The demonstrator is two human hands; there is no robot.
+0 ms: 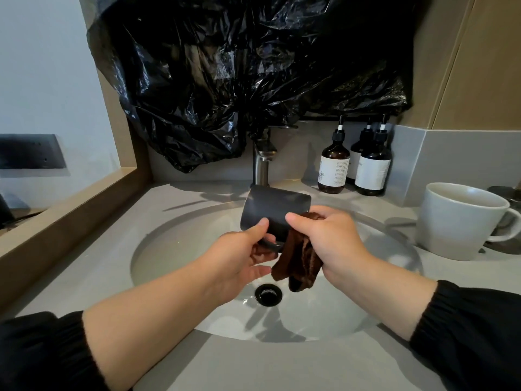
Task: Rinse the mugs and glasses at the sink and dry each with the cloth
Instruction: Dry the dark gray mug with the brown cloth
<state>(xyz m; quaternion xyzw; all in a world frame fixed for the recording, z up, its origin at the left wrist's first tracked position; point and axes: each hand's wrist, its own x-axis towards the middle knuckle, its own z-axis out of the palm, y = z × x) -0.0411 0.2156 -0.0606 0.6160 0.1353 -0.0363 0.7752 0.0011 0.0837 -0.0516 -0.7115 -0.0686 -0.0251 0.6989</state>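
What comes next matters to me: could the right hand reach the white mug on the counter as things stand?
Probably yes: the white mug stands on the counter right of the sink, with nothing between it and the right hand. That hand grips the brown cloth, so it would need freeing.

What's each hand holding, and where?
The left hand grips the black mug at its handle, thumb on the wall. The right hand grips the bunched cloth against the mug.

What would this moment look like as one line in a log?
stage: drying | left hand: holds dark mug over sink | right hand: holds brown cloth at mug | white mug: on counter, right
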